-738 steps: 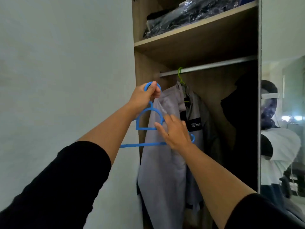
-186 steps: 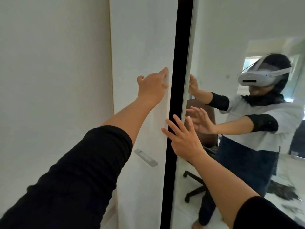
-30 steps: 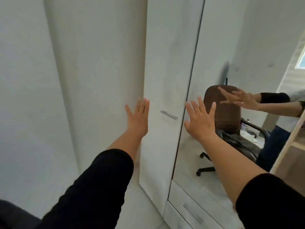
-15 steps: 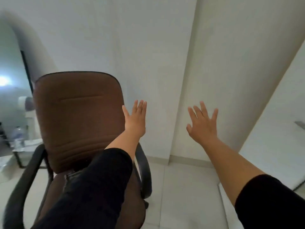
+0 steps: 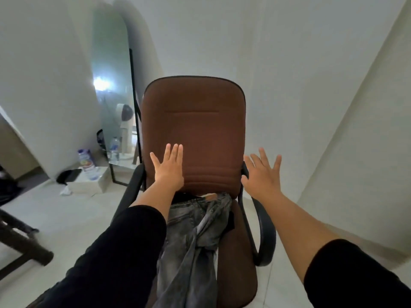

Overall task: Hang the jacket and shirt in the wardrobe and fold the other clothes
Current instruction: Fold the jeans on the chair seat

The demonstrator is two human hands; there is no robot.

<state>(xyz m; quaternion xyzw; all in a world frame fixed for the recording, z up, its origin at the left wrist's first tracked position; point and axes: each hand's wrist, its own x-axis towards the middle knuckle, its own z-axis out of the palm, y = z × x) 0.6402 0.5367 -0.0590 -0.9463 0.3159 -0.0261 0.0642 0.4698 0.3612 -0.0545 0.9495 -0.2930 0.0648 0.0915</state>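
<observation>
Smooth white walls — padded brown chair bears rumpled grey jeans.

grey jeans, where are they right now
In the head view the grey jeans lie draped over the seat of the brown office chair, low centre, below and between both open hands.

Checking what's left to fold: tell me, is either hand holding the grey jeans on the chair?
No, both the left hand and right hand are spread open above the jeans.
</observation>
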